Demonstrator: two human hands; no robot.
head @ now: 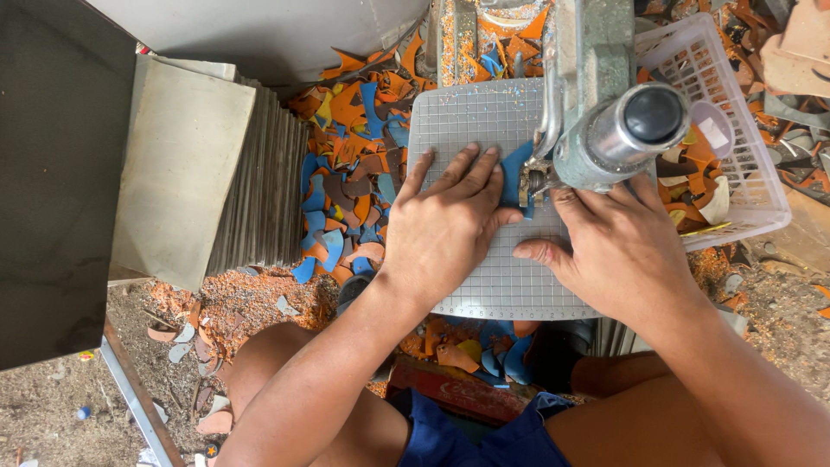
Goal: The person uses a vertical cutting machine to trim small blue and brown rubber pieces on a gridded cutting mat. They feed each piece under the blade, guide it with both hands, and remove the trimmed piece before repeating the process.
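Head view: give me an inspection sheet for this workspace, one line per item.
Surface: grey gridded work plate, mostly bare.
Job's things: blue flat piece lying on the plate, pushed up to the metal machine head.
Clutter: orange, blue and brown offcuts heaped left of the plate; more scraps in the white plastic basket.
Hands: left hand pressed flat on the blue piece; right hand resting on the plate beside the machine, fingers half hidden under it.
Cables: nothing seen.
Surroundings: stack of grey sheets at left; dusty ground with crumbs and shards.
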